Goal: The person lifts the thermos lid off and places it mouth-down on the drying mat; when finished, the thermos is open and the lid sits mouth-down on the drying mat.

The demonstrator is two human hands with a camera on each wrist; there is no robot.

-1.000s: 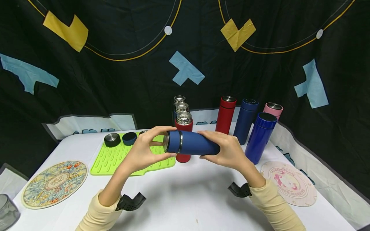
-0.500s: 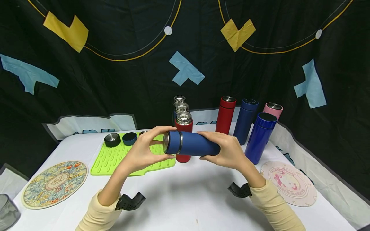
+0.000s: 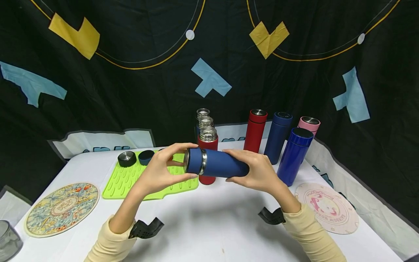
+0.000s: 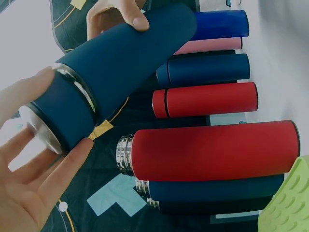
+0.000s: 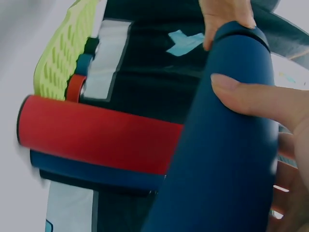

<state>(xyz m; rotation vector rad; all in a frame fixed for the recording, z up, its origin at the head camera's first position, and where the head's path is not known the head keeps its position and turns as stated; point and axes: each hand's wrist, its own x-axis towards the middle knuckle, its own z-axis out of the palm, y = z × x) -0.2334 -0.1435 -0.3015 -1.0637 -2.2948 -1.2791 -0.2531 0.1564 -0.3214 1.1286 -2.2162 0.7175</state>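
A dark blue thermos flask (image 3: 224, 163) is held nearly level above the table, its lid (image 3: 195, 161) end pointing left. My left hand (image 3: 165, 167) pinches the lid between thumb and fingers. In the left wrist view, a shiny steel ring shows between the lid (image 4: 62, 116) and the body. Around the base end, my right hand (image 3: 256, 169) grips the body with thumb and fingers. An uncapped red flask (image 3: 208, 143) stands upright just behind the held one, with two more uncapped flasks in line behind it.
A green mat (image 3: 126, 182) at back left carries a black lid (image 3: 127, 159), a blue lid (image 3: 146, 157) and a partly hidden one. Capped flasks, including a glossy blue one (image 3: 294, 156), stand at right. Two round mats and a glass (image 3: 9, 238) lie near the sides.
My left hand and the lid have shifted slightly left, and the steel ring beside the lid looks wider. The right hand stays nearly still on the body.
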